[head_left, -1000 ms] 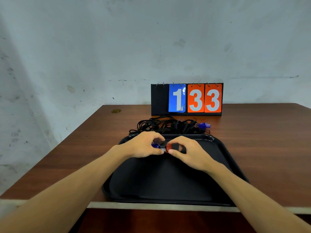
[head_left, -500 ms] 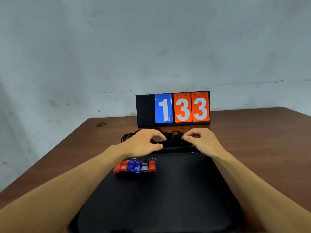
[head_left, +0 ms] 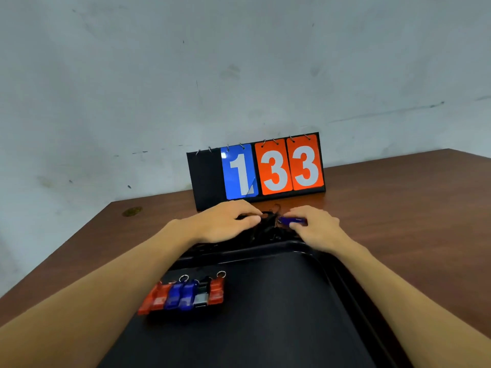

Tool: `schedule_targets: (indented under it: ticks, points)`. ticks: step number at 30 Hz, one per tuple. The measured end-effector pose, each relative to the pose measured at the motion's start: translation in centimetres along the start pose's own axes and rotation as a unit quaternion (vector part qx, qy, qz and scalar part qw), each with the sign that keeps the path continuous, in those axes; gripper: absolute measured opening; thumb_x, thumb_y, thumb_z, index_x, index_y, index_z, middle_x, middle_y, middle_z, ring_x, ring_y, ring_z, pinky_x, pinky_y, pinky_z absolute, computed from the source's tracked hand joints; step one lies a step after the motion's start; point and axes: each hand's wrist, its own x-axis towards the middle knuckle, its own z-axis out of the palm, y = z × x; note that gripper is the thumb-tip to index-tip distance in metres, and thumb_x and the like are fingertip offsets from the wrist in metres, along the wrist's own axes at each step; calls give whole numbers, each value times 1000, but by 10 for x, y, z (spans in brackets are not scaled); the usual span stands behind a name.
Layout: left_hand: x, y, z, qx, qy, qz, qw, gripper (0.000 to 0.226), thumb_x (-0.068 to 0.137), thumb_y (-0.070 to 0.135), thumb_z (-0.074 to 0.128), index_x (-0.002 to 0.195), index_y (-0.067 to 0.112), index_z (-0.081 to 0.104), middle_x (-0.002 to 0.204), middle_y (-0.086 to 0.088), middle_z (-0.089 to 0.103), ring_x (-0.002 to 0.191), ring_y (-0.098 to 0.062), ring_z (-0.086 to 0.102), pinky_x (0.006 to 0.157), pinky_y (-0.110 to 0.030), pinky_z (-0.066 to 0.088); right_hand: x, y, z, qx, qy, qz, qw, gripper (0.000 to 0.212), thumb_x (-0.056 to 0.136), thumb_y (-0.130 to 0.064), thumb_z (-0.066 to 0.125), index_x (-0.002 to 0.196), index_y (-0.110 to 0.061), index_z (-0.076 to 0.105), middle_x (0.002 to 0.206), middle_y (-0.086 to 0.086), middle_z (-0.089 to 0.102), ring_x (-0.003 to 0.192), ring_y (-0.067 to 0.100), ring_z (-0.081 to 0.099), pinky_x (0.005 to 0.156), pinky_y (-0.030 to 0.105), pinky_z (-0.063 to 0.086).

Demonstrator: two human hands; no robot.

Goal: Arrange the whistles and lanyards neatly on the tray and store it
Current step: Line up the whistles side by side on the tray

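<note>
A black tray lies in front of me on the brown table. On its left part stands a tight row of whistles: red, blue, one grey-black, red, with metal rings at their far ends. Beyond the tray's far rim lies a tangled heap of black lanyards. My left hand rests on the heap with its fingertips pinching black cord. My right hand holds a blue whistle that is still attached to the tangle.
A flip scoreboard reading 1, 33 stands upright just behind the lanyard heap, near the wall. The table extends to the right and left of the tray. A small round mark sits at the table's far left.
Both hands left the whistle row on the tray and reached forward to the lanyard heap. My right hand has taken hold of a blue whistle. My head moved closer and lower.
</note>
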Motion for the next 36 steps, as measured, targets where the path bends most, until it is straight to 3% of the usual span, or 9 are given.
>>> schedule_targets:
  ticks: [4,9,14,20,24,29,36]
  points:
    - [7,0,9,6,-16,-16,1000,36,100,38,39,125,22,59,123,9,57,115,-8,51,102,-26,38,1,4,-2,-11,40,21,999,14,93,-28,57,103,-34,64,118,-10,61,114,15,50,92,34,25]
    - [4,-6,11,30,-19,-19,999,30,99,32,45,117,19,65,119,6,60,111,-10,54,101,-30,42,-1,9,0,28,45,23,998,15,87,-17,65,95,-30,64,112,-4,64,109,17,56,98,36,43]
    - [5,-5,7,38,6,-35,999,30,100,25,44,124,19,62,127,5,60,116,-9,53,97,-20,37,-5,11,1,79,93,19,992,28,85,-9,67,111,-19,64,116,1,63,106,15,57,89,26,47]
    - [23,-2,7,-1,118,-48,992,22,96,20,54,112,16,68,113,0,66,101,-3,52,80,-14,39,-8,6,0,98,134,-27,986,36,85,-9,68,119,-17,59,119,1,60,106,10,54,83,17,44]
    - [39,5,7,-1,88,-44,995,18,92,17,60,105,12,71,107,-1,68,95,-4,55,67,-8,40,-9,5,0,103,145,-40,983,36,86,-12,67,120,-16,59,118,0,60,98,5,50,79,13,41]
    - [41,0,8,65,-11,-71,995,25,88,10,64,113,12,68,115,-3,66,92,-9,56,80,-17,42,-8,7,3,88,137,-57,985,34,86,-15,68,119,-17,60,118,0,60,98,5,50,82,15,43]
    - [36,-13,13,82,9,-91,992,47,83,10,71,129,10,58,132,-7,58,119,-21,55,97,-23,41,-5,11,5,67,112,-59,990,31,85,-17,69,115,-20,63,115,0,61,96,8,52,80,17,45]
